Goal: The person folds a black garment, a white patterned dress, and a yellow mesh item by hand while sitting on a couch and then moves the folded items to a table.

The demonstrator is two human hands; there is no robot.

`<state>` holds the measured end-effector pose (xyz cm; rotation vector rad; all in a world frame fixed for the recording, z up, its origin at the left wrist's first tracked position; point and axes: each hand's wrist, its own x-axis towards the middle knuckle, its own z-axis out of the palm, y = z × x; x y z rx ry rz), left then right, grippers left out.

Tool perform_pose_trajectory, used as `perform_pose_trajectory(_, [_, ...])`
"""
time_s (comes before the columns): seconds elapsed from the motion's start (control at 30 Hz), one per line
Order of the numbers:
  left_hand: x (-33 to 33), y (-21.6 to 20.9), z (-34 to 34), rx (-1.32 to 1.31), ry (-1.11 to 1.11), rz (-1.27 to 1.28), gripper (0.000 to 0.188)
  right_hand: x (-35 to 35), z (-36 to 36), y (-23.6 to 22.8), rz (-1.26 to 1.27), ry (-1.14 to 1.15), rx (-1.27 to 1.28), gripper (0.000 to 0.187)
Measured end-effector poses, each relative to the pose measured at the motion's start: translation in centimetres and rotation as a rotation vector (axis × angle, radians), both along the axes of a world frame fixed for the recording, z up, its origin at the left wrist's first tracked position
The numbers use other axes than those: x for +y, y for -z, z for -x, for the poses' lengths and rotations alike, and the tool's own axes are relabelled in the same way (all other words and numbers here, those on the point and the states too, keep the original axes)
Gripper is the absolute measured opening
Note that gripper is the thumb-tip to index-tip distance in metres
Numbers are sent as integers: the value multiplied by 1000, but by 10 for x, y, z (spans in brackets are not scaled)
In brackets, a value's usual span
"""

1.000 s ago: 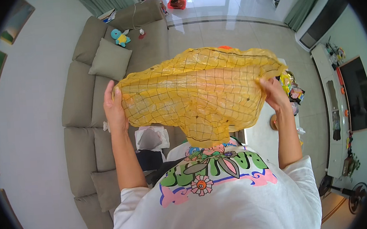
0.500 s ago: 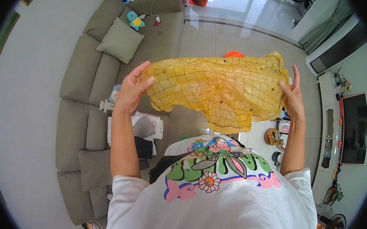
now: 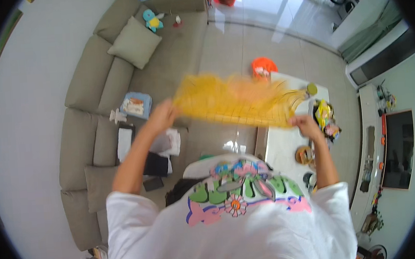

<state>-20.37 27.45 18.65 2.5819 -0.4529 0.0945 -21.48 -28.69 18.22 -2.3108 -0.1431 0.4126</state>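
A thin yellow cloth (image 3: 237,101) with dark grid lines is stretched between my two hands in front of me. Its far part is blurred and billows upward, while its near edge runs fairly straight. My left hand (image 3: 163,115) is closed on the cloth's left end, a little blurred. At the other end, my right hand (image 3: 306,124) pinches the near right corner above the white table (image 3: 285,145). I cannot make out what kind of cloth it is.
On the left runs a long grey-brown sofa (image 3: 81,85) with a pillow (image 3: 135,42), a blue plush toy (image 3: 152,20), a light-blue folded pile (image 3: 136,105) and dark folded clothes (image 3: 156,165). An orange bin (image 3: 264,68) stands beyond the table, which bears a basket (image 3: 304,155) and snack packets (image 3: 324,114).
Both hands have come closer together. The cloth, earlier spread wide and hanging toward me, now flies up and away, uncovering the orange bin and the table.
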Motion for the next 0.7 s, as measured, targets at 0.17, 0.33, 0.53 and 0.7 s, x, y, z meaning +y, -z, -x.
perform_pose_trajectory(0.17, [-30, -44, 15, 198, -129, 243, 15, 9, 21, -26, -607, 497, 128, 19])
perform_pose_trajectory(0.33, [-24, -54, -7, -368, -9, 208, 11, 36, 9, -51, -930, 584, -102, 20])
perform_pose_trajectory(0.53, [-29, -98, -27, -180, -218, 1016, 10, 54, 34, -79, -200, 122, -264, 22])
perform_pose_trajectory(0.7, [-44, -176, -23, -390, -106, 377, 14, 10, 23, -98, 133, 140, -181, 17])
